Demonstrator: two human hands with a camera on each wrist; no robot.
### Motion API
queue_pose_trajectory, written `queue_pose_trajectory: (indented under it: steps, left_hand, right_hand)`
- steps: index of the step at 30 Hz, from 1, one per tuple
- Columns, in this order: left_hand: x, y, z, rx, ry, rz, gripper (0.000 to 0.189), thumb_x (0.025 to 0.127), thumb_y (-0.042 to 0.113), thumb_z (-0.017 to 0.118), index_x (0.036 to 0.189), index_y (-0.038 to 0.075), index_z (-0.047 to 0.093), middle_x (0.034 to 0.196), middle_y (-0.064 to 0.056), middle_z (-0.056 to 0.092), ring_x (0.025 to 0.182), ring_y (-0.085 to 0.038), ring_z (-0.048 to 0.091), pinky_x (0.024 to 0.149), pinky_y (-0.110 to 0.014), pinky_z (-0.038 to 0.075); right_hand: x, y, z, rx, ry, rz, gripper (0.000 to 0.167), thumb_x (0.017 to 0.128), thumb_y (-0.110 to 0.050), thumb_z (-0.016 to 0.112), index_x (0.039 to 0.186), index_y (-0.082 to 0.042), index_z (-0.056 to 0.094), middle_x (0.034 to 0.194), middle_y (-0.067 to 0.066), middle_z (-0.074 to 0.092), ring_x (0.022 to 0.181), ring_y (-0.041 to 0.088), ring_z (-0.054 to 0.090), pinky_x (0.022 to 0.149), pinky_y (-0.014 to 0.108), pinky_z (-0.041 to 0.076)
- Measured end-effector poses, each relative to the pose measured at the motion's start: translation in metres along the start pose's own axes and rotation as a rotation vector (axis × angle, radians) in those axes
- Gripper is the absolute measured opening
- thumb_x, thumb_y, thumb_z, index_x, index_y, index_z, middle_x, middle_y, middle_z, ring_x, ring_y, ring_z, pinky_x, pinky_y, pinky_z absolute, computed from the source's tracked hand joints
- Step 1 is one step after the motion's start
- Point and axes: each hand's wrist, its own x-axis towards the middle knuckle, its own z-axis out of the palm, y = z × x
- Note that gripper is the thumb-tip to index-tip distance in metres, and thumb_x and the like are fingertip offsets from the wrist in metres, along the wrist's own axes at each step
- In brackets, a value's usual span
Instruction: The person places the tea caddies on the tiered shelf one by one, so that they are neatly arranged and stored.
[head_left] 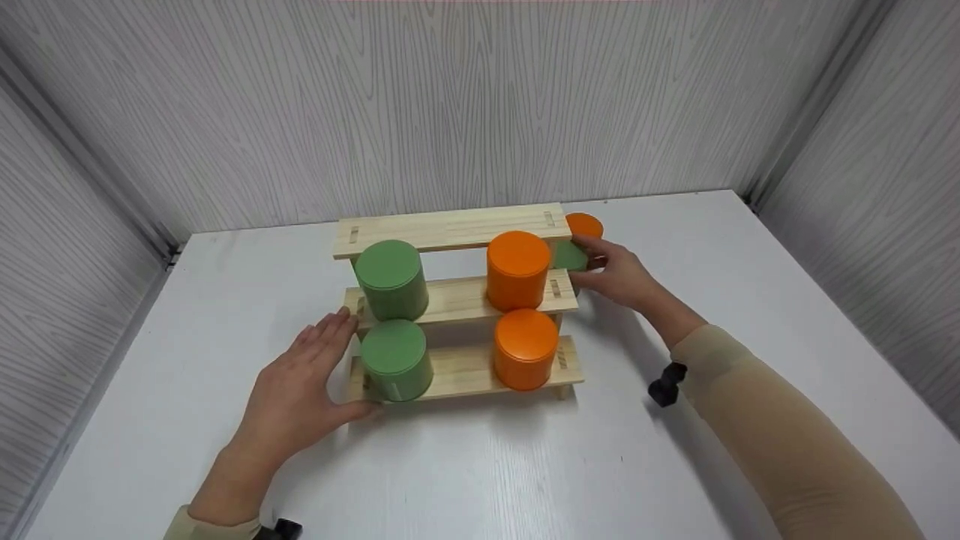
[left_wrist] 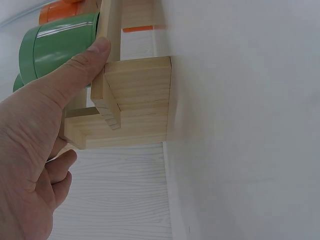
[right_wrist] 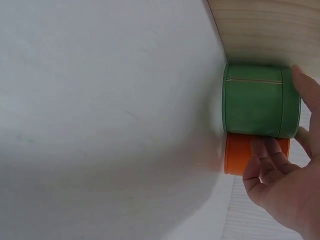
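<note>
A three-tier wooden display rack (head_left: 454, 292) stands on the white table. Green tins (head_left: 391, 281) (head_left: 397, 360) sit at the left of its middle and bottom shelves. Orange tins (head_left: 518, 271) (head_left: 526, 350) occupy the right of those shelves. My left hand (head_left: 296, 390) holds the rack's left end, thumb on the bottom shelf's front edge, fingertips by the middle shelf. Beside the rack's right end, my right hand (head_left: 616, 274) grips another green tin (right_wrist: 255, 100) near its lid. That tin stands on the table against the rack's side, with an orange tin (right_wrist: 240, 152) behind it.
The rack's top shelf (head_left: 454, 227) is bare wood. A wood-grain panel (head_left: 465, 105) rises behind the table (head_left: 480, 465), with side panels (head_left: 885, 195) at left and right. A black strap piece (head_left: 666, 384) is on the right sleeve.
</note>
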Motion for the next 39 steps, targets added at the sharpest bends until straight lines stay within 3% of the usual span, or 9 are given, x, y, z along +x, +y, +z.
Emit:
queue_pose_trajectory:
  steps: [14,28,39]
  left_hand:
    - [0.0,0.0,0.0,0.015,0.004,0.004,0.124,0.065,0.049,0.102,0.162,0.001,0.041,0.166,-0.015,0.042,0.152,-0.032,0.042,0.13,-0.044,0.03]
    - [0.0,0.0,0.0,0.007,0.013,0.009,0.124,0.065,0.05,0.101,0.162,0.001,0.041,0.165,-0.015,0.043,0.152,-0.033,0.043,0.13,-0.044,0.031]
    - [0.0,0.0,0.0,0.013,0.014,0.017,0.124,0.065,0.048,0.101,0.162,0.0,0.04,0.165,-0.016,0.042,0.152,-0.034,0.043,0.131,-0.043,0.03]
  right_hand:
    - [0.0,0.002,0.0,-0.019,0.02,-0.01,0.07,0.1,-0.027,0.076,0.161,-0.014,0.045,0.14,0.017,0.06,0.126,0.031,0.057,0.105,0.043,0.053]
    - [-0.004,0.009,-0.009,-0.02,0.012,-0.009,0.068,0.097,-0.029,0.079,0.157,-0.016,0.05,0.152,0.012,0.054,0.136,0.034,0.053,0.113,0.048,0.052]
    - [-0.013,0.017,-0.022,-0.016,0.031,-0.041,0.073,0.095,-0.029,0.083,0.157,-0.011,0.05,0.149,0.011,0.058,0.135,0.032,0.054,0.114,0.047,0.05]
